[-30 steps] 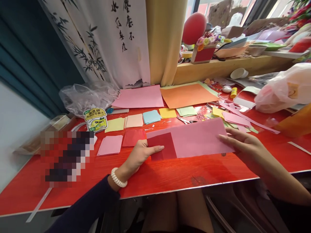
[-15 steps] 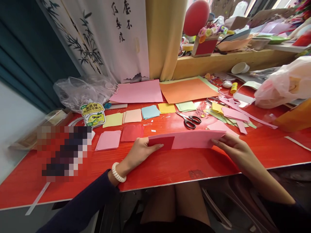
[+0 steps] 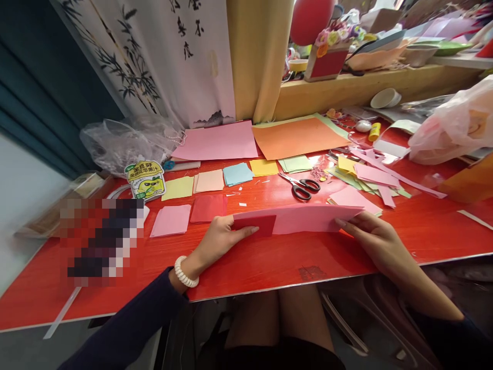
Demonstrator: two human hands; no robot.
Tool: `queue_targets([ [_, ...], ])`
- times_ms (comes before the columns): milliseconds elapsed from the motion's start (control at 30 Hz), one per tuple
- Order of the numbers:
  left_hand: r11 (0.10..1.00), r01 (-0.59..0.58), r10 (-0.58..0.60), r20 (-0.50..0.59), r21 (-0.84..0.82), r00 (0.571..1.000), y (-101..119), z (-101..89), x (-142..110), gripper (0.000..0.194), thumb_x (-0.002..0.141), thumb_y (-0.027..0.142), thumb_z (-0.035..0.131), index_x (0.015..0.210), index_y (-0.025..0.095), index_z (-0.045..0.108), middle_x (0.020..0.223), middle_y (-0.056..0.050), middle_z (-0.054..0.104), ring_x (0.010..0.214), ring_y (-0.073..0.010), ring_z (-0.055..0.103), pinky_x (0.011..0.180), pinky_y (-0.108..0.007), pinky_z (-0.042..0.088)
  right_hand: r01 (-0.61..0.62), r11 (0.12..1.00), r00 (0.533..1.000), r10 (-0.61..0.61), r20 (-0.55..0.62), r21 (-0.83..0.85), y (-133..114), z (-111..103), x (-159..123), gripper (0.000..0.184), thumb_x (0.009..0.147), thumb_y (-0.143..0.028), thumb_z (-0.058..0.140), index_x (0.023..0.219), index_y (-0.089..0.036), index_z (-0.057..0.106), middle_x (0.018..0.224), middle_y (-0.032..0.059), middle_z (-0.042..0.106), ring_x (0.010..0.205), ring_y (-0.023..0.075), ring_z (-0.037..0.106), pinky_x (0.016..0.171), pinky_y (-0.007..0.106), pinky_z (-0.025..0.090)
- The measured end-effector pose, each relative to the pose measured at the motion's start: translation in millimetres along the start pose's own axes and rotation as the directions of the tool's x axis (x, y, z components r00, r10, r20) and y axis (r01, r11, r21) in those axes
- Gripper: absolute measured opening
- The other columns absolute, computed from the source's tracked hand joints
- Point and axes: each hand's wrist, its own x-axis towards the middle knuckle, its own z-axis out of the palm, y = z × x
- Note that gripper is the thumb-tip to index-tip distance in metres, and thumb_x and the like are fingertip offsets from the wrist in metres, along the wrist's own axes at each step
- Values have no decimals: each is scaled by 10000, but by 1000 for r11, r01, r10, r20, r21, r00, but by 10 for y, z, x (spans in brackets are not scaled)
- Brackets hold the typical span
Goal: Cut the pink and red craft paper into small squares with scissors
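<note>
A long strip of pink paper (image 3: 304, 220) is held up above the front of the red table (image 3: 246, 272). My left hand (image 3: 221, 235) pinches its left end, the thumb pressing a red paper square (image 3: 264, 226) flat against the strip. At the other end my right hand (image 3: 370, 234) grips the strip between thumb and fingers. Behind the strip lie black-handled scissors (image 3: 299, 186), blades partly spread. Close to my left hand are a stack of red squares (image 3: 208, 207) and a stack of pink squares (image 3: 170, 220).
Green, peach, blue and yellow paper squares (image 3: 263, 167) form a row. Behind them lie a pink sheet (image 3: 217, 141) and an orange sheet (image 3: 300, 137). Paper offcuts (image 3: 375, 174) and a plastic bag (image 3: 452, 123) are on the right; a lemon-printed pouch (image 3: 145, 180) stands left.
The view has shifted slightly. Both hands keep the same hold on the pink strip and red square, with hardly any movement.
</note>
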Motion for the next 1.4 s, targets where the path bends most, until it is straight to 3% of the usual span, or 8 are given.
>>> queue_targets([
  [367,1000,2,-2,41,-1,999,2,8,10,305,779,403,642,901,126,683,963,-84,709,852,-209,646,713,-324,531,-52,994,999,52,-1,-99,-20,-22,-8,230,736,-412,702,916,-269,721,1002,-7,710,974,207,604,857,302,475],
  [600,999,3,-1,35,-50,999,8,20,1,292,780,383,650,915,128,691,974,-86,705,845,-188,636,733,-304,515,-57,995,998,56,-20,-78,-1,-22,5,231,734,-388,713,932,-270,724,945,-12,719,931,193,616,826,291,488],
  [733,1000,-9,9,3,-2,1000,2,22,-2,269,775,394,649,806,129,682,860,-59,705,728,-157,616,626,-265,498,-37,995,999,36,-13,-94,-18,-16,1,184,741,-372,710,891,-267,729,971,-12,718,927,185,617,813,276,489],
  [933,998,-10,12,-31,70,999,-9,27,4,273,776,405,644,754,134,662,759,-31,680,639,-125,568,536,-229,448,-29,1000,999,29,42,-3,-35,3,6,284,732,-332,725,1013,-305,697,986,-26,713,979,188,625,823,265,501],
  [1200,992,-43,49,-46,122,998,-36,29,12,296,786,416,628,713,131,661,674,-14,638,590,-115,526,516,-237,429,18,997,1000,-17,13,-76,1,-21,13,197,731,-356,715,919,-298,724,975,-33,719,934,189,623,817,277,495],
  [1400,995,-40,44,-51,93,998,-10,37,3,278,784,408,626,763,138,686,728,-33,671,642,-147,572,545,-266,472,-55,995,998,54,-19,-81,-61,7,5,171,732,-355,713,878,-266,721,946,-20,711,960,217,612,848,320,490],
])
